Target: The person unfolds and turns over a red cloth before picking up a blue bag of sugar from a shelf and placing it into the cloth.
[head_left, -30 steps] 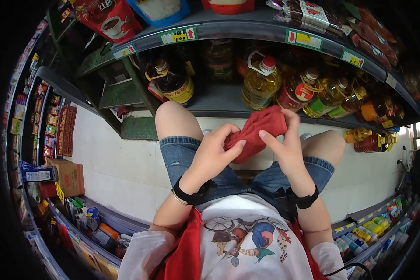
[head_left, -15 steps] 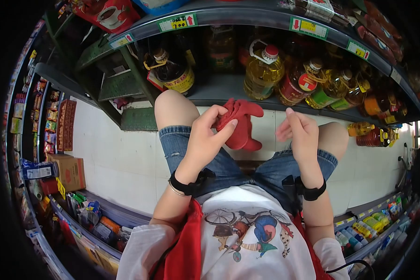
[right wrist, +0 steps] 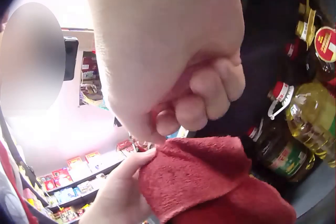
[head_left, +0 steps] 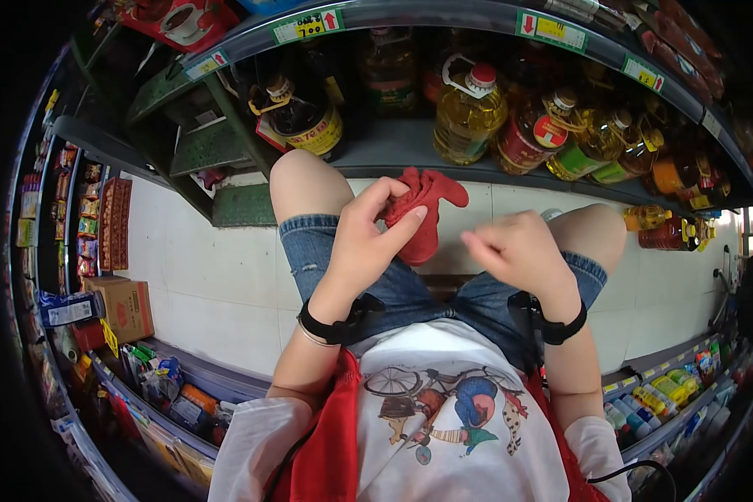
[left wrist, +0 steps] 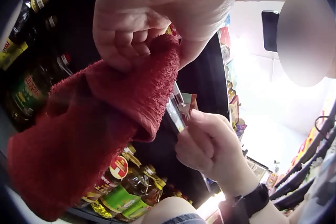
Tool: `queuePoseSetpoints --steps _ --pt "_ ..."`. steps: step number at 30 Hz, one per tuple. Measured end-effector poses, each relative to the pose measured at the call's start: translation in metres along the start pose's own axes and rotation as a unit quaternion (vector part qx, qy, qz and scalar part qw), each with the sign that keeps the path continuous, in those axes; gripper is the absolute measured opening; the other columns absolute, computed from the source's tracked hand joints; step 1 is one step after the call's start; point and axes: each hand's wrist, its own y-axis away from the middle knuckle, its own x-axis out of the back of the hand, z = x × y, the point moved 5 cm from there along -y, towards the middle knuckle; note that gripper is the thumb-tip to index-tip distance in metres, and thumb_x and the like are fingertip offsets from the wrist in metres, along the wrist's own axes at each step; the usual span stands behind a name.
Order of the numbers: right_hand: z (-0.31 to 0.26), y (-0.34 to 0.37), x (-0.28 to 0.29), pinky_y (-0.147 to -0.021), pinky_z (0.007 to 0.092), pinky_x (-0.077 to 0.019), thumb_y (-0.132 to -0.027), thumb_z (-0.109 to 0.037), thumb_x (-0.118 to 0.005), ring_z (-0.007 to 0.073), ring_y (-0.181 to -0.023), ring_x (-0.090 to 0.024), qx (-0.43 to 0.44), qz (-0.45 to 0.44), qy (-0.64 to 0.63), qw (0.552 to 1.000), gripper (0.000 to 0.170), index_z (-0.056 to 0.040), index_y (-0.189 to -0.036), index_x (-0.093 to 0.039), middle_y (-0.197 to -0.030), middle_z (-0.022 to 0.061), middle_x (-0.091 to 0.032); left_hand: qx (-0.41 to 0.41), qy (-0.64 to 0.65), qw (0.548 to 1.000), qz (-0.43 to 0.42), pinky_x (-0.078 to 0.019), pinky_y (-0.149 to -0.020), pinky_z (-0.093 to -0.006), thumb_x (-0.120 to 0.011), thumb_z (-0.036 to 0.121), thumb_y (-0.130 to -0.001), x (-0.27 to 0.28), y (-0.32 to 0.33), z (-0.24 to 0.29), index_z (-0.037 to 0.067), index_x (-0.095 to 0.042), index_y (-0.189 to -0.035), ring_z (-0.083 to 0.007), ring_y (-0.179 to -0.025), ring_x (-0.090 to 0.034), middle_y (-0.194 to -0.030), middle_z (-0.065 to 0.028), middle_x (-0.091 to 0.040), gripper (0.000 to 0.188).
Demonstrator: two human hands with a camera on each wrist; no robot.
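Note:
A crumpled red cloth (head_left: 418, 222) hangs from my left hand (head_left: 364, 234), pinched between thumb and fingers, in front of the lower shelf. In the left wrist view the left hand (left wrist: 157, 19) grips the upper end of the cloth (left wrist: 105, 114), and its folds spread downward. My right hand (head_left: 523, 255) is to the right of the cloth, apart from it, fingers curled with nothing visible in them. The right wrist view shows the right hand (right wrist: 173, 61) with curled fingers above the cloth (right wrist: 205, 177).
Oil bottles (head_left: 468, 125) stand on the lower shelf (head_left: 376, 155) ahead, beside a dark bottle (head_left: 305, 130). A green stepped frame (head_left: 217, 151) is at the left. Bare knees flank the hands. A cardboard box (head_left: 125, 309) sits on the floor at far left.
The right hand let go of the cloth, moved right, and its fingers have curled. The left hand still holds the cloth, which now hangs narrower. The view has shifted slightly.

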Motion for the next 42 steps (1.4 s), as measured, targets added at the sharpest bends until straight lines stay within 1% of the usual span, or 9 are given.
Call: queuePoseSetpoints --steps 1,3,6,9,16,19,25,33,42 --pt "0.0 -0.001 -0.001 -0.058 0.0439 -0.0477 -0.093 -0.022 -0.068 0.036 -0.063 -0.062 -0.001 0.0 -0.001 1.0 0.029 -0.0054 -0.07 -0.06 -0.067 0.0137 -0.062 0.0 0.012 1.0 0.001 -0.0491 -0.08 -0.0256 -0.074 0.009 -0.093 0.0 0.001 0.0 0.0 -0.062 -0.104 -0.0079 -0.085 -0.06 -0.09 -0.0025 -0.067 0.018" --pt "0.013 -0.002 0.004 -0.065 0.0415 -0.0519 -0.092 -0.022 -0.071 0.0347 -0.078 -0.068 -0.116 0.075 -0.089 0.986 0.018 -0.0061 -0.095 -0.064 -0.088 0.0132 -0.07 0.004 0.014 1.0 -0.004 -0.0492 -0.08 -0.0257 -0.074 0.009 -0.093 0.0 0.001 0.004 0.0 -0.062 -0.104 -0.008 -0.086 -0.06 -0.09 -0.0023 -0.068 0.018" --pt "0.015 -0.003 0.008 -0.072 0.0388 -0.0533 -0.091 -0.021 -0.073 0.0324 -0.091 -0.069 -0.046 0.146 0.005 0.988 0.032 -0.0062 -0.117 -0.061 -0.107 0.013 -0.07 0.007 0.007 1.0 -0.014 -0.0496 -0.081 -0.0261 -0.074 0.009 -0.092 -0.001 0.003 0.007 0.0 -0.062 -0.105 -0.0085 -0.087 -0.061 -0.092 -0.0026 -0.068 0.02" --pt "0.019 0.0 0.004 -0.078 0.0388 -0.0534 -0.09 -0.022 -0.073 0.0302 -0.096 -0.068 -0.076 0.143 0.013 0.987 0.042 -0.0038 -0.126 -0.059 -0.113 0.0139 -0.068 0.004 -0.006 1.0 -0.024 -0.0499 -0.082 -0.0265 -0.075 0.01 -0.092 -0.003 0.004 0.008 0.0 -0.062 -0.105 -0.0093 -0.088 -0.061 -0.093 -0.0037 -0.068 0.021" --pt "0.023 -0.002 0.0 -0.081 0.0395 -0.0528 -0.09 -0.018 -0.073 0.03 -0.094 -0.067 -0.06 0.084 0.027 0.994 0.04 -0.0033 -0.124 -0.06 -0.113 0.0111 -0.069 -0.005 -0.017 0.999 -0.035 -0.0505 -0.084 -0.0275 -0.076 0.01 -0.091 -0.005 0.006 0.018 0.001 -0.062 -0.105 -0.0106 -0.09 -0.063 -0.096 -0.0049 -0.069 0.021" --pt "0.03 -0.004 -0.004 -0.078 0.0393 -0.0515 -0.089 -0.015 -0.073 0.0296 -0.092 -0.066 -0.088 0.095 -0.083 0.988 0.031 -0.0033 -0.116 -0.064 -0.109 0.0115 -0.069 0.012 -0.016 0.998 -0.064 -0.0471 -0.089 -0.0234 -0.071 0.003 -0.096 -0.006 0.008 0.022 0.001 -0.061 -0.111 -0.0072 -0.097 -0.061 -0.104 -0.0017 -0.066 0.018" --pt "0.032 -0.002 0.007 -0.077 0.0356 -0.0523 -0.09 -0.009 -0.07 0.0282 -0.087 -0.067 -0.11 0.103 -0.125 0.981 0.017 0.0015 -0.102 -0.065 -0.095 0.0132 -0.069 0.007 -0.008 0.999 -0.039 -0.0501 -0.084 -0.0275 -0.076 0.011 -0.092 -0.004 0.006 0.018 0.0 -0.062 -0.105 -0.0107 -0.09 -0.063 -0.096 -0.0051 -0.069 0.022" --pt "0.039 0.009 0.021 -0.08 0.03 -0.0526 -0.091 -0.003 -0.068 0.014 -0.089 -0.068 -0.189 0.169 -0.202 0.946 0.011 0.0031 -0.1 -0.067 -0.092 0.0062 -0.072 0.007 -0.059 0.997 -0.039 -0.0506 -0.08 -0.0285 -0.077 0.013 -0.091 -0.008 0.0 0.005 -0.001 -0.064 -0.106 -0.0137 -0.084 -0.063 -0.093 -0.006 -0.068 0.023" --pt "0.034 0.013 0.034 -0.078 0.0282 -0.0483 -0.091 -0.005 -0.066 0.015 -0.082 -0.062 -0.132 0.22 -0.18 0.949 0.006 -0.0006 -0.095 -0.067 -0.088 0.0063 -0.07 0.037 -0.089 0.991 -0.094 -0.0507 -0.082 -0.0257 -0.072 0.013 -0.097 -0.014 -0.002 0.002 -0.001 -0.063 -0.119 -0.0095 -0.09 -0.065 -0.099 -0.0035 -0.07 0.028"
